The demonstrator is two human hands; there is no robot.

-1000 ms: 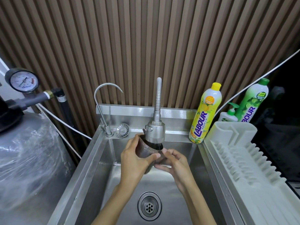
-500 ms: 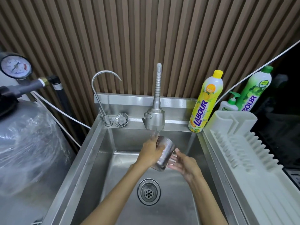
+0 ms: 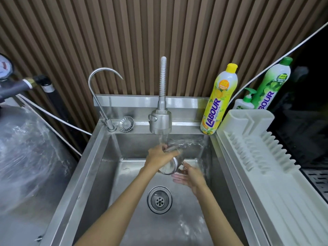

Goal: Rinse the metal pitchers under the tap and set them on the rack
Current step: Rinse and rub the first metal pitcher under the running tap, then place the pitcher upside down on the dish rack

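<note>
A small metal pitcher (image 3: pixel 170 165) lies tipped on its side in the steel sink (image 3: pixel 99 167), its base turned toward me, under the running tap (image 3: pixel 160 121). Water splashes off it to the right. My left hand (image 3: pixel 158 157) grips it from above around the body. My right hand (image 3: pixel 190 176) is just below and to the right of it, fingers spread, fingertips near its handle side; I cannot tell if they touch it. The white plastic rack (image 3: pixel 266 167) sits on the right of the sink with nothing on it.
A drain (image 3: pixel 159 199) lies in the sink floor below my hands. A thin curved tap (image 3: pixel 99 93) and a strainer (image 3: pixel 126 124) stand at the back left. A yellow soap bottle (image 3: pixel 219 100), a pump bottle (image 3: pixel 244 102) and a green bottle (image 3: pixel 271 84) stand at the back right.
The pitcher has come down from right under the tap head and tipped onto its side. Water now splashes over it. My right hand has slid off it and opened.
</note>
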